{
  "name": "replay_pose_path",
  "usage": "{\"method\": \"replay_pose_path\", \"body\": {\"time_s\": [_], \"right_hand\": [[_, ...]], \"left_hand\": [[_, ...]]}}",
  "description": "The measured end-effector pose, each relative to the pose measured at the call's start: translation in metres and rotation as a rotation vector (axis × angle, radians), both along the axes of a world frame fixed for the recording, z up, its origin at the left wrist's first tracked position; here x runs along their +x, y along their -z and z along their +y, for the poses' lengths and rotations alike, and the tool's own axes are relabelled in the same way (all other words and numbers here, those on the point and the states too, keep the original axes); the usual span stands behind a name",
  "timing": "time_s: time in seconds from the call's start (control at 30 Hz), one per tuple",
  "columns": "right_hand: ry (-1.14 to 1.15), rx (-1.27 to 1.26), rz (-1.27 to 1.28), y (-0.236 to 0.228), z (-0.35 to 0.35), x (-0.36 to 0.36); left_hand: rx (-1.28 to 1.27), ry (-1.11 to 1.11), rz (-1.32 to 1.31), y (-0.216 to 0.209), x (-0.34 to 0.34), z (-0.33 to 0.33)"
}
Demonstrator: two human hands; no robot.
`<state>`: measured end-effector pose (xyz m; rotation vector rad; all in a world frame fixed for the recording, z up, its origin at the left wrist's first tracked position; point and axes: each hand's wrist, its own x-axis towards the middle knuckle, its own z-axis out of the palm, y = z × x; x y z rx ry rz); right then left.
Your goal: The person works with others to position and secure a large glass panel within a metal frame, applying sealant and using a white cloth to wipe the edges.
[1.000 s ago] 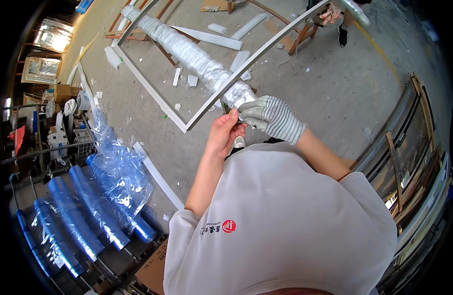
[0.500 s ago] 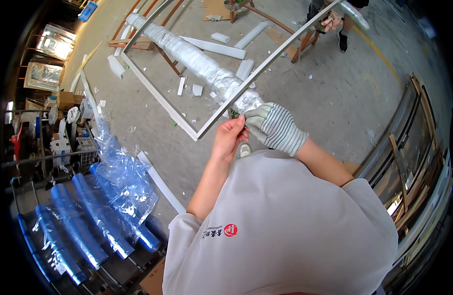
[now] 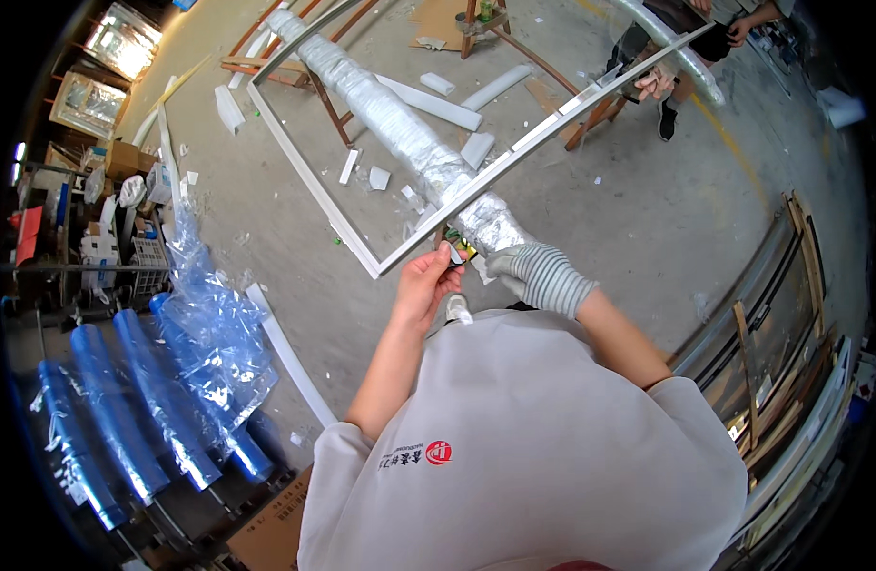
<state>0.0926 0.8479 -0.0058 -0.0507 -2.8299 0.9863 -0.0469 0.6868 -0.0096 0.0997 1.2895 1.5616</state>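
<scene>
My bare left hand [image 3: 424,287] is closed, thumb and fingers pinching a small dark-and-white piece [image 3: 456,256] too small to name. To its right my right hand [image 3: 544,278], in a grey striped knit glove, has its fingers curled down at the near end of a long bundle [image 3: 390,124] wrapped in clear film. What those fingers hold, if anything, is hidden; a pale scrap shows beside them. A white rectangular frame [image 3: 309,195] lies across the bundle, its near corner just beyond my left hand.
Wooden trestles [image 3: 335,112] stand under the far part. A co-worker's hand [image 3: 655,84] is at the frame's far right side. Foam strips [image 3: 428,103] litter the floor. Blue film rolls [image 3: 143,409] lie at left, a cardboard box [image 3: 276,523] below, framed panels [image 3: 752,314] at right.
My hands have come apart from each other: the left has shifted left and down, the right lower. The small piece now shows in my left fingers. The whole view has shifted slightly.
</scene>
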Motion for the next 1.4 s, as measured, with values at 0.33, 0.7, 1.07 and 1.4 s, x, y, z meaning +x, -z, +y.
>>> {"method": "replay_pose_path", "body": {"time_s": [0.33, 0.7, 1.07, 1.4], "right_hand": [[0.124, 0.126, -0.024, 0.028, -0.003, -0.024], [0.193, -0.042, 0.078, 0.114, 0.074, -0.071], [0.159, 0.099, 0.063, 0.111, 0.08, -0.074], [0.175, -0.023, 0.157, 0.137, 0.095, -0.073]], "left_hand": [[-0.19, 0.054, 0.097, 0.031, 0.026, -0.002], [-0.219, -0.155, 0.026, 0.047, 0.025, -0.06], [-0.224, -0.349, 0.013, 0.051, 0.015, -0.092], [-0.227, -0.367, 0.007, 0.046, 0.012, -0.082]]}}
